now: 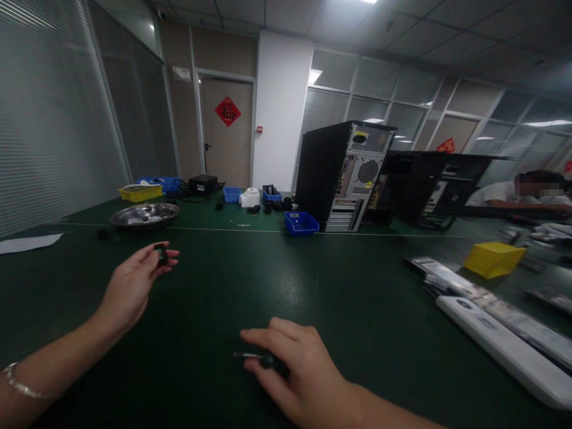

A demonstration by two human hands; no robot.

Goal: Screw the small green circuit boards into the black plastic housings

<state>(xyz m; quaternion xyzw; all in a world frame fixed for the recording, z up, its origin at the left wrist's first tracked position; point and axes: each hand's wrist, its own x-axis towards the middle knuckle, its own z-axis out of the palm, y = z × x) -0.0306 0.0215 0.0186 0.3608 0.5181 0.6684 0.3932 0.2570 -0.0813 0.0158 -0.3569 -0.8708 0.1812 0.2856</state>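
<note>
My left hand (pixel 134 280), raised above the green table (pixel 214 286) at the left, pinches a small dark piece with a green face (pixel 161 254) between thumb and fingers. What kind of part it is cannot be made out. Lower down, right of the middle, my right hand (pixel 304 363) is closed around a screwdriver (pixel 267 360). Its thin metal shaft points left, and the handle is mostly hidden in the palm. The two hands are well apart. Beyond the left hand lies a round metal dish (pixel 145 223) with small items in it.
A black computer tower (pixel 324 173) stands at the back, with a blue bin (pixel 301 223) before it. A yellow bin (pixel 494 259) and long white bars (pixel 504 345) occupy the right. White paper (pixel 29 243) lies far left. Another person (pixel 504 193) is at the far right.
</note>
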